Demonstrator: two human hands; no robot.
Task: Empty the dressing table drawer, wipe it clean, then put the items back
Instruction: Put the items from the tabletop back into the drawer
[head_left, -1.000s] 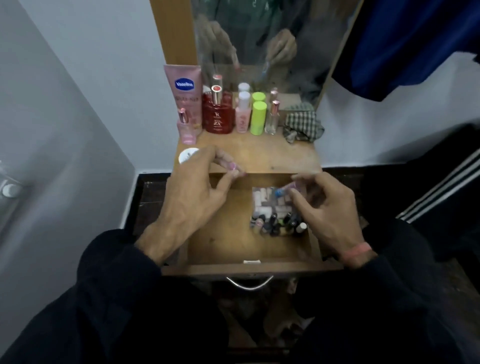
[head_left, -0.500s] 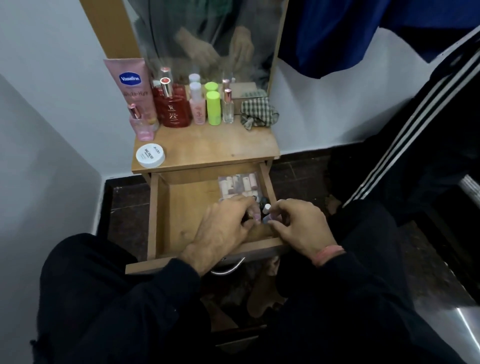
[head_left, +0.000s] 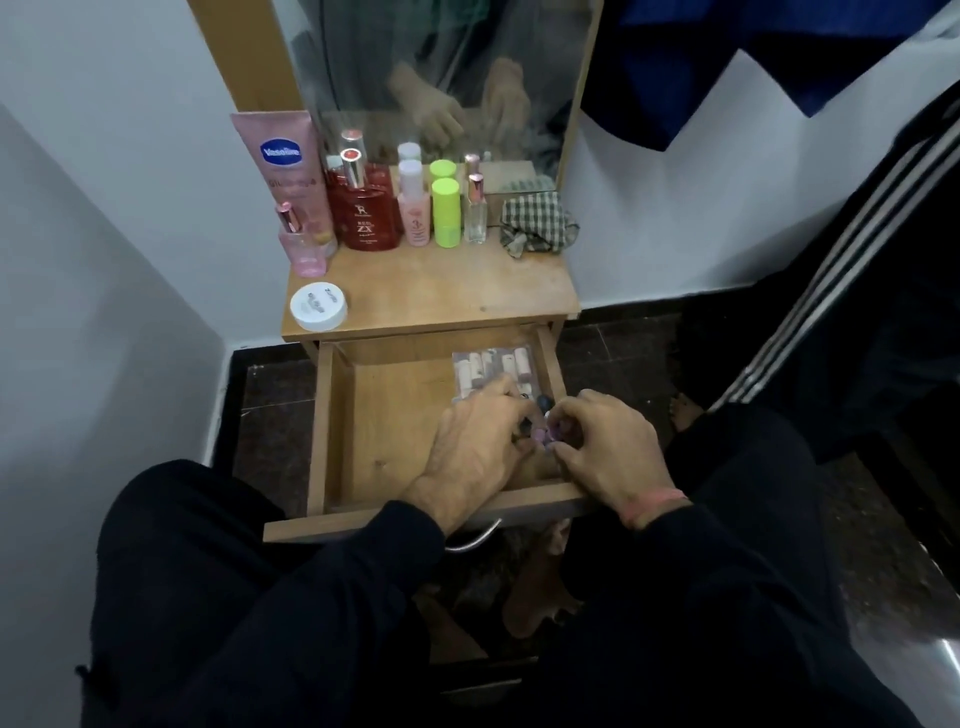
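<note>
The wooden drawer (head_left: 384, 431) of the dressing table is pulled out toward me. A clear pack of small pale tubes (head_left: 493, 366) lies in its back right corner. Both hands are down in the front right corner, over a cluster of small nail polish bottles (head_left: 543, 402) that they mostly hide. My left hand (head_left: 475, 449) has its fingers curled and pinches a small pink bottle (head_left: 538, 434). My right hand (head_left: 610, 447), with a pink wristband, pinches a small purple bottle (head_left: 560, 429). The two hands almost touch.
On the table top (head_left: 441, 291) stand a pink Vaseline tube (head_left: 283, 171), a red perfume bottle (head_left: 363, 218), a green bottle (head_left: 447, 213), a white jar (head_left: 318, 306) and a checked cloth (head_left: 537, 223), with a mirror (head_left: 441, 78) behind. A white wall is close on the left; a striped dark garment (head_left: 831, 291) hangs at the right.
Both hands came down from above the drawer into its front right corner, each with a small bottle. In the last half second they have hardly moved.
</note>
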